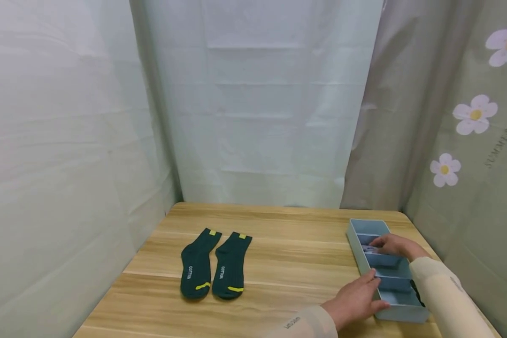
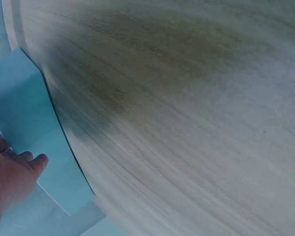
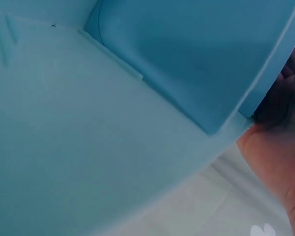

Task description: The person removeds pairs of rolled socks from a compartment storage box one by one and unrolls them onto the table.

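A light blue organizer box [image 1: 354, 231] with several compartments lies along the right side of the wooden table [image 1: 287, 244]. My left hand [image 1: 357, 298] grips its near left wall, thumb on the rim; the left wrist view shows that hand [image 2: 10, 177] against the blue wall [image 2: 24, 113]. My right hand [image 1: 395, 245] reaches into the second compartment from the far end, fingers curled over a pale grey-lilac cloth item [image 1: 368, 249]. In the right wrist view only the box's blue inside [image 3: 88, 123] and a bit of my hand [image 3: 275, 162] show.
Two dark green socks [image 1: 196, 270] [image 1: 230, 272] with yellow marks lie flat side by side left of centre. Pale curtains close in the table at the back and left, and a flowered curtain [image 1: 473, 141] hangs on the right. Something dark [image 1: 416, 288] shows just right of the box.
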Motion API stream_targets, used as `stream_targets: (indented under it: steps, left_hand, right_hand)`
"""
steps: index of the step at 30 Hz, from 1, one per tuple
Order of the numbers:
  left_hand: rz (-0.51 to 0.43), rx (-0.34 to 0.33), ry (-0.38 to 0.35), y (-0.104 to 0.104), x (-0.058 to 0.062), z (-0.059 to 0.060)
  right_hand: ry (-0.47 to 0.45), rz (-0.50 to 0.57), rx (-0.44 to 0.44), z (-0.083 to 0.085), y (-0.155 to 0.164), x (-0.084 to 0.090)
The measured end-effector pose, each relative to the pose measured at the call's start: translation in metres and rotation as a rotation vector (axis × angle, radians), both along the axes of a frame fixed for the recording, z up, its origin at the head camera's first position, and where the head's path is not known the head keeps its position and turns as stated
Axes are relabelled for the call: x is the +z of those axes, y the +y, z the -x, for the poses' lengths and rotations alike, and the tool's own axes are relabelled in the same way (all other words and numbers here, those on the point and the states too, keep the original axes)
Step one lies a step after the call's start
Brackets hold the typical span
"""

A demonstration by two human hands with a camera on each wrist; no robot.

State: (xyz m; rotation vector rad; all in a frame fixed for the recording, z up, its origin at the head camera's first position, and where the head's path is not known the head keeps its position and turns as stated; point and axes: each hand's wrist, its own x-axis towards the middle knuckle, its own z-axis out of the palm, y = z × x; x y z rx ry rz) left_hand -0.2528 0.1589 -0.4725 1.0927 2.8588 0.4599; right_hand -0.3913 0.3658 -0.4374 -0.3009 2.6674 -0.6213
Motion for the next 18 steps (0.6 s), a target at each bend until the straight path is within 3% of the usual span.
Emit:
stream_targets:
  steps: [10,18]
  left_hand:
    - [0.013,-0.021,-0.025,0.002,0.001,0.001]
    - [0.023,-0.002,0.055,0.001,0.002,-0.001]
  right_hand:
    - [0.11,0.038,-0.001,-0.001,0.005,-0.002]
    - [0.242,0.036,0.037,-0.001,0.006,0.01]
